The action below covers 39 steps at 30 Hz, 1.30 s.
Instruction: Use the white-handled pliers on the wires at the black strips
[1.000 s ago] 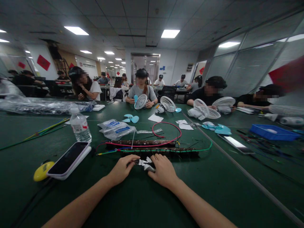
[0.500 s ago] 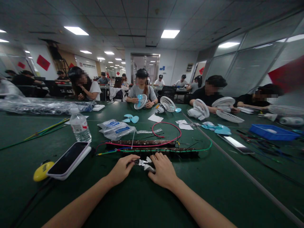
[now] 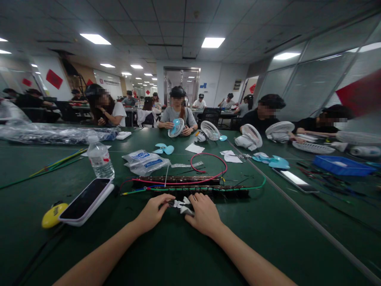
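My left hand [image 3: 153, 212] and my right hand [image 3: 204, 214] meet over the green table [image 3: 166, 246], both closed on a small tool with white handles and a metal tip [image 3: 182, 205]. Just beyond my fingers lies a long dark terminal strip [image 3: 205, 191], with a second strip [image 3: 175, 180] behind it. A red wire [image 3: 208, 169] loops over the strips and a green wire [image 3: 253, 186] runs along the nearer one to the right.
A phone [image 3: 86, 200] on a white case and a yellow object [image 3: 53, 214] lie at the left, a water bottle [image 3: 99, 159] behind them. Plastic bags [image 3: 145, 161], fan parts, a second phone [image 3: 293, 178] and a blue tray [image 3: 342, 165] lie farther off. Several people work across the table.
My hands have stayed on the tool, hardly moving. The person at the right across the table has set a white fan grille down farther right.
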Each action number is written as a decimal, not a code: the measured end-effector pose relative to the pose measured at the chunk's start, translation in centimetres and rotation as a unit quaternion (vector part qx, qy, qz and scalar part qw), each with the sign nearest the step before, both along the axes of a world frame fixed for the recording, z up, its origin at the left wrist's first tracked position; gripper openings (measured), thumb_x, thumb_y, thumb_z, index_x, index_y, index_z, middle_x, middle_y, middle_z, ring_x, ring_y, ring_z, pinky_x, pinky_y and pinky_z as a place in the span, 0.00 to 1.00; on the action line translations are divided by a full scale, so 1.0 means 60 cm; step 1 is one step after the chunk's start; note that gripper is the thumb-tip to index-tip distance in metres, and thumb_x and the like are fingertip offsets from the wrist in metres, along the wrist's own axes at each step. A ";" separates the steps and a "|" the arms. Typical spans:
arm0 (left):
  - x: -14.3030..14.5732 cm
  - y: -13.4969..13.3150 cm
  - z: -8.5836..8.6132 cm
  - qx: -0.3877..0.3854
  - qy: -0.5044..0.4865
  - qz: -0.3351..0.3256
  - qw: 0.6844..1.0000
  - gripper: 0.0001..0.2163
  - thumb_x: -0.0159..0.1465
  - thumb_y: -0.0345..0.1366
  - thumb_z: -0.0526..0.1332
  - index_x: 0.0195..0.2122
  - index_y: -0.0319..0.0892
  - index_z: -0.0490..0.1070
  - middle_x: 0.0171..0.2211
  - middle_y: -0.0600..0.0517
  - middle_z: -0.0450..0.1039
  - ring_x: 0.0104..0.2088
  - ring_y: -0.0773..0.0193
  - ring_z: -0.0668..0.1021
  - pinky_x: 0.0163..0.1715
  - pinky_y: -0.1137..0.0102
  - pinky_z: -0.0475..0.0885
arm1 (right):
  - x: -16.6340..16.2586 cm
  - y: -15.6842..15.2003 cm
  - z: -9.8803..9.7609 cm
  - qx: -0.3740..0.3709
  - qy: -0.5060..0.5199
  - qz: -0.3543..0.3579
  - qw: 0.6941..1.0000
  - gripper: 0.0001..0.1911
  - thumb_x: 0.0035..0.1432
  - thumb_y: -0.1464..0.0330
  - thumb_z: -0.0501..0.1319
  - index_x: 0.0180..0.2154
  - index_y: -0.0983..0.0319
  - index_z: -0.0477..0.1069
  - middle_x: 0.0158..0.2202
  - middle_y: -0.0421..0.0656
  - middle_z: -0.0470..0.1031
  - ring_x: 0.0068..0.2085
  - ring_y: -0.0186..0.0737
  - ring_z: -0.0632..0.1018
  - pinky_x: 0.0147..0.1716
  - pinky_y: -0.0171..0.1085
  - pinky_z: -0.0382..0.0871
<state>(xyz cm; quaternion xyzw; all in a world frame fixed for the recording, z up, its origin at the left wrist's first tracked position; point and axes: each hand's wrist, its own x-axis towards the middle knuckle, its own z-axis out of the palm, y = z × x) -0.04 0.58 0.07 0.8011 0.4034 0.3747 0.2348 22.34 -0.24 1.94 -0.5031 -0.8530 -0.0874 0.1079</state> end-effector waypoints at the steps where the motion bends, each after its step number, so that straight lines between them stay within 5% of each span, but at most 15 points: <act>1: 0.000 0.000 0.000 0.000 0.000 0.000 1.000 0.14 0.63 0.26 0.54 0.47 0.43 0.71 0.44 0.50 0.75 0.42 0.61 0.77 0.46 0.66 0.71 | 0.000 0.000 0.000 0.002 -0.002 0.000 1.000 0.21 0.51 0.57 0.60 0.44 0.62 0.67 0.41 0.47 0.68 0.41 0.46 0.67 0.41 0.41 0.55; 39: -0.004 0.005 0.002 0.008 0.026 -0.045 0.999 0.15 0.65 0.27 0.52 0.47 0.45 0.73 0.42 0.50 0.76 0.43 0.61 0.76 0.46 0.66 0.71 | -0.003 -0.005 0.006 -0.040 0.006 -0.025 0.999 0.19 0.51 0.58 0.61 0.43 0.60 0.68 0.39 0.45 0.71 0.40 0.44 0.70 0.38 0.38 0.60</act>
